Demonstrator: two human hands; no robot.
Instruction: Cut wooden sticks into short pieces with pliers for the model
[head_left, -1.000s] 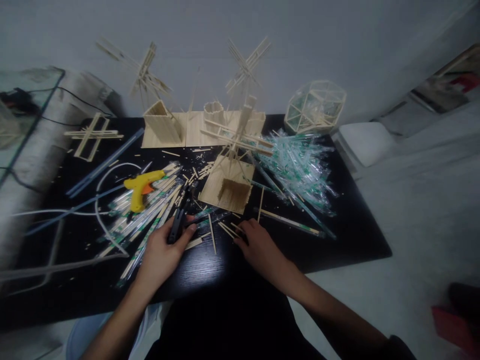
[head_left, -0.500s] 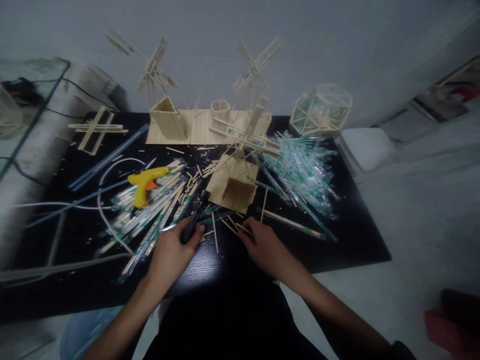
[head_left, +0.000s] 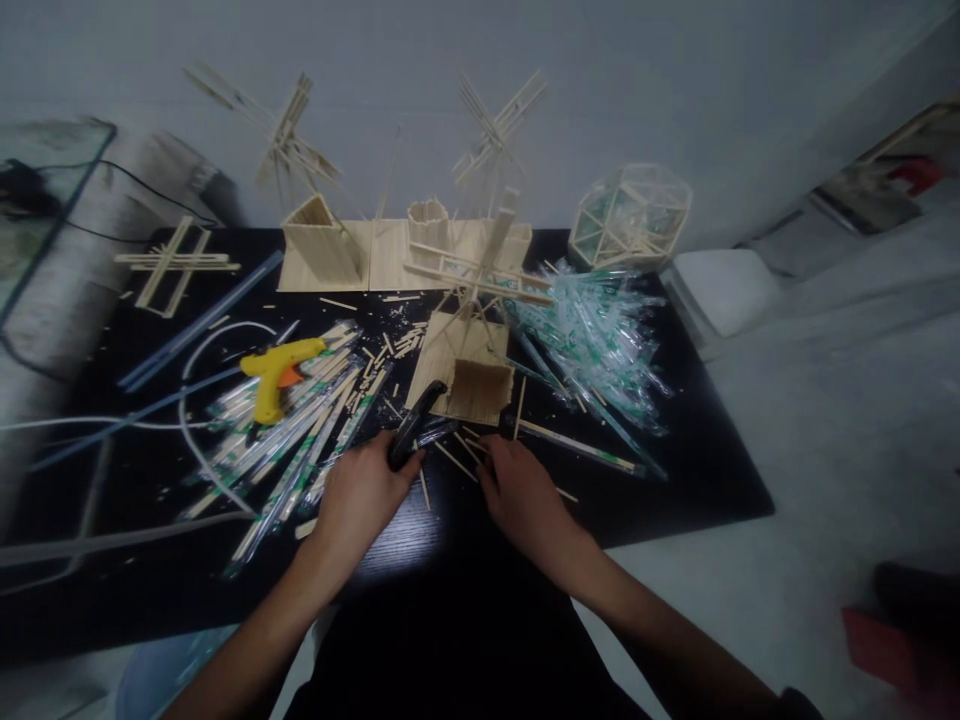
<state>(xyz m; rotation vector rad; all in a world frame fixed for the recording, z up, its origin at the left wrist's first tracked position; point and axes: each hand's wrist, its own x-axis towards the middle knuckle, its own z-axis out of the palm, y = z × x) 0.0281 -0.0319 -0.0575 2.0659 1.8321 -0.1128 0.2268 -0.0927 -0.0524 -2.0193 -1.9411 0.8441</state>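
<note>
My left hand (head_left: 364, 495) is closed around a long black hand tool (head_left: 412, 425); its exact kind is unclear. The tool's far end lies over the front left edge of a wooden-stick windmill model (head_left: 439, 375), with an open square box on its base. My right hand (head_left: 521, 490) is closed, thumb and fingertips pinching at thin wooden sticks (head_left: 471, 440) on the table just in front of the model. Which stick ends are inside the fingers is partly hidden. Another loose stick (head_left: 424, 490) lies between my hands.
A yellow glue gun (head_left: 281, 370) rests on wrapped chopsticks (head_left: 300, 450) at left. Clear and green wrappers (head_left: 592, 340) are heaped at right. More stick models (head_left: 322, 250) line the back of the black table (head_left: 697, 480), beside a faceted stick frame (head_left: 630, 215). A white cable (head_left: 184, 400) curls at left.
My left hand has moved right with the black tool, bringing it to the model's edge and nearer my right hand. A short stick now shows right of my right hand, which has barely shifted.
</note>
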